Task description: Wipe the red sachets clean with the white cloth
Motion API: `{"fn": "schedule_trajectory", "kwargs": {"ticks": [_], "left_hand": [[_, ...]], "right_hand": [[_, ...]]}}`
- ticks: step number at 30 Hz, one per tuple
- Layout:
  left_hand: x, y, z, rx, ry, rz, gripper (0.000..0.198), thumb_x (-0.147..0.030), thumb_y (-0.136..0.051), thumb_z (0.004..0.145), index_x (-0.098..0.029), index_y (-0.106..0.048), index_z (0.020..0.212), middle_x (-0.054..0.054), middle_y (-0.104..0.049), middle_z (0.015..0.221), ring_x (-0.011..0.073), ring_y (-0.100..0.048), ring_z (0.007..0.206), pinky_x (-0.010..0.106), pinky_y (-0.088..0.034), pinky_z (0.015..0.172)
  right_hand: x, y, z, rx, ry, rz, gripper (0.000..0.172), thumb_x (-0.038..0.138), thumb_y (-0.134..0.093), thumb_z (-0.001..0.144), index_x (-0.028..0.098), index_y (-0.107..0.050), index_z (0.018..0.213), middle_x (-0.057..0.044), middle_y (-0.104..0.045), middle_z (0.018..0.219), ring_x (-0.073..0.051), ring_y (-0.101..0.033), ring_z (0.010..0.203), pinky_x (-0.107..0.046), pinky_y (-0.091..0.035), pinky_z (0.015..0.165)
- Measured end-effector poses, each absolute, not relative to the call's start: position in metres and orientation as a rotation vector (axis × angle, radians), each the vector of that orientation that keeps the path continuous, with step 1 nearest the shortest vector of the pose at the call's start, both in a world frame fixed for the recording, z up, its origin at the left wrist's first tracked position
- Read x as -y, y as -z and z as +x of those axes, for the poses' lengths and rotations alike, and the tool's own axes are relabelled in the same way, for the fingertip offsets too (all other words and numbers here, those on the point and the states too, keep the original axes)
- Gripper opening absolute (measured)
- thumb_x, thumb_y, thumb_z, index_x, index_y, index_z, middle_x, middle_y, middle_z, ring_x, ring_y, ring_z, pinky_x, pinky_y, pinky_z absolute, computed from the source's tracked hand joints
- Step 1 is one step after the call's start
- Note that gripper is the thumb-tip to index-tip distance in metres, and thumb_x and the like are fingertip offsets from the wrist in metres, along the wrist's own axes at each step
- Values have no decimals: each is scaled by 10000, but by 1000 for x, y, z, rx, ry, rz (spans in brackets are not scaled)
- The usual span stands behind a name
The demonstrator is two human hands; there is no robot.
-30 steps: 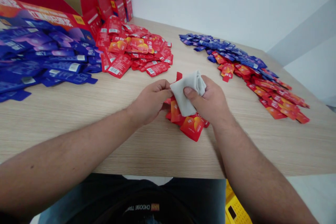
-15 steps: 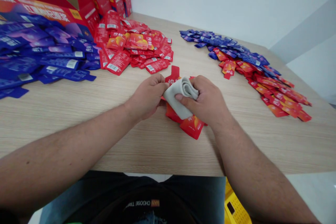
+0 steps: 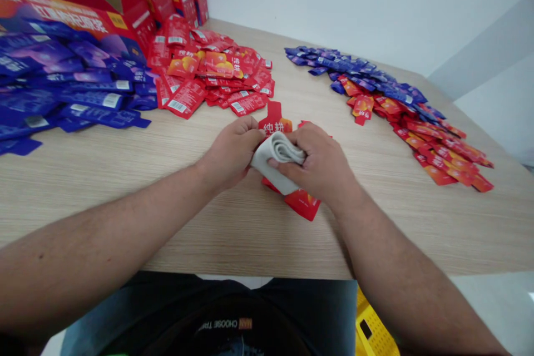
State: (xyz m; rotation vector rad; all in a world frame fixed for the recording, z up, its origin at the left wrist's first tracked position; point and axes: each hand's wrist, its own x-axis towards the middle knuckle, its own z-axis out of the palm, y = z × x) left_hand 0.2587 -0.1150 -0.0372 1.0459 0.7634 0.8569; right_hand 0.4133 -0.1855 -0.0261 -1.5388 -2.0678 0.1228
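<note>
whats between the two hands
A folded pale grey cloth lies between them, held by the left hand and the right hand, as the head view shows.

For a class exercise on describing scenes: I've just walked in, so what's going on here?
A person holds a folded grey cloth between their left hand and right hand, just over a few red sachets on a wooden table. Farther off, a heap of red sachets lies beside blue sachets, and a mixed blue-and-red row lies to the right.
</note>
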Motion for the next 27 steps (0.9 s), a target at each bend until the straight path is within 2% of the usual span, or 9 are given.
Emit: {"fn": "schedule_trajectory", "kwargs": {"ticks": [4, 9, 11, 14, 18, 22, 27], "left_hand": [[112, 40, 257, -726, -805, 1092, 209, -111, -600, 726, -201, -414, 696, -67, -422, 529, 70, -383, 432, 193, -288, 420], [111, 42, 252, -597, -642, 1215, 154, -163, -607, 776, -200, -458, 764, -46, -544, 653, 105, -541, 548, 220, -451, 504], [112, 42, 250, -564, -567, 1331, 124, -164, -605, 776, -196, -485, 784, -35, -578, 687, 117, -574, 575, 231, -476, 525], [115, 41, 249, -530, -525, 1464, 116, -139, -594, 762, -187, -493, 733, -17, -601, 703, 107, -549, 555, 217, -442, 505], [117, 43, 251, -506, -590, 1437, 124, -110, -608, 732, -184, -516, 694, -16, -580, 675, 114, -542, 593, 221, -436, 549], [117, 44, 253, -562, -658, 1286, 147, -138, -626, 739, -192, -493, 705, -12, -596, 711, 113, -543, 594, 226, -438, 548], [114, 41, 256, -645, -784, 1115, 173, -119, -627, 721, -198, -474, 704, -44, -499, 593, 93, -468, 508, 206, -381, 486]], "right_hand": [[185, 22, 419, 2079, -246, -1567, 222, 394, -725, 794, 216, -606, 850, -10, -607, 820, -179, -540, 752, -302, -393, 667], [180, 20, 433, 1684, -223, -1647, 330, 535, -655, 837, 212, -613, 884, -11, -626, 800, -184, -561, 731, -313, -416, 646], [179, 21, 437, 1595, -237, -1662, 376, 584, -644, 830, 214, -608, 888, -9, -634, 789, -187, -570, 720, -317, -428, 635], [178, 23, 440, 1491, -182, -1668, 403, 610, -632, 833, 218, -605, 924, -20, -652, 832, -201, -596, 751, -333, -451, 648], [178, 25, 441, 1567, -374, -1649, 417, 622, -644, 821, 226, -610, 945, -12, -659, 820, -202, -602, 733, -330, -459, 627], [178, 25, 440, 1480, -244, -1701, 389, 600, -616, 848, 224, -604, 948, -17, -649, 827, -206, -596, 748, -330, -442, 638], [183, 21, 428, 1830, -360, -1624, 339, 537, -684, 805, 216, -605, 881, -9, -637, 811, -191, -572, 739, -316, -413, 656]]}}
